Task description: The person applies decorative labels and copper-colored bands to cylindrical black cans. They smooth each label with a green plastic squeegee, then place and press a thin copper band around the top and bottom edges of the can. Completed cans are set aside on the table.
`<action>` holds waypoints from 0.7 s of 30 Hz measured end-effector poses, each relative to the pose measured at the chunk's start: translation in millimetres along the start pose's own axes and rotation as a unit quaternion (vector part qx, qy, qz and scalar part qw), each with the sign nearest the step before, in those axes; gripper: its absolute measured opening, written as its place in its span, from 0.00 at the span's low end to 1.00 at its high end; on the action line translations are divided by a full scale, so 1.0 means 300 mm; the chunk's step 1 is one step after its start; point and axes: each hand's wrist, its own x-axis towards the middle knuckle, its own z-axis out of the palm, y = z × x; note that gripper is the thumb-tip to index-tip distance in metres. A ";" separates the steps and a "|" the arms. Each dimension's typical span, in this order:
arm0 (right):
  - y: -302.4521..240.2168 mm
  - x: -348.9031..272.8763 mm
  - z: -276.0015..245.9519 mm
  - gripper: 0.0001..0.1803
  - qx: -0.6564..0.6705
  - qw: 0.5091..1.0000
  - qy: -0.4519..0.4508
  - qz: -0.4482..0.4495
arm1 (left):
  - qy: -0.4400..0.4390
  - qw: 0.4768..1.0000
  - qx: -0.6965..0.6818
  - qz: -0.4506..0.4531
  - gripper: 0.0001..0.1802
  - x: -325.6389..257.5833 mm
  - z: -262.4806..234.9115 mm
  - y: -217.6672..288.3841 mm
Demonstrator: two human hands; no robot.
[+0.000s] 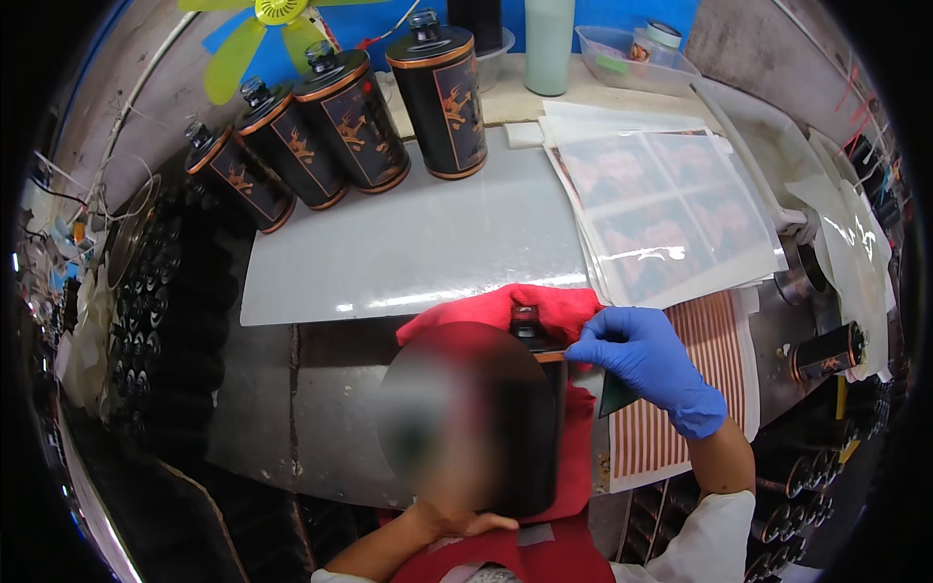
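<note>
A black bottle (530, 437) with a dark glass neck (525, 322) lies in front of me, its neck pointing away. My bare left hand (476, 523) is closed around its near end; a blurred round patch hides much of that side. My right hand (646, 360), in a blue glove, pinches at the right end of a copper-coloured strip (549, 357) along the bottle's shoulder. Bright red cloth (559, 309) is bunched behind the neck and shows along the bottle's right side. Below my gloved fingers a dark green flat piece (617, 394) shows in part.
Several black bottles with copper rims (437, 107) stand at the back left on a grey board (408, 253). Printed sheets (671, 214) lie right of it, above a copper-striped sheet (709, 360). A small black bottle (826, 353) lies far right. Behind are a green fan (236, 53) and plastic tub (637, 63).
</note>
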 end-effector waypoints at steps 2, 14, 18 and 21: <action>-0.012 -0.001 0.001 0.12 0.011 1.000 -0.010 0.005 | 0.055 0.998 0.038 0.009 0.50 0.022 0.000 0.039; -0.067 -0.030 -0.024 0.08 0.063 0.997 -0.005 0.036 | -0.018 0.984 0.170 0.044 0.26 0.077 0.040 0.076; 0.000 0.009 -0.014 0.09 0.032 0.999 0.004 0.028 | -0.018 0.987 0.155 0.036 0.26 0.039 0.041 0.055; -0.002 0.020 0.022 0.10 0.040 0.999 0.004 0.033 | 0.072 0.997 -0.028 -0.015 0.41 -0.014 0.069 0.007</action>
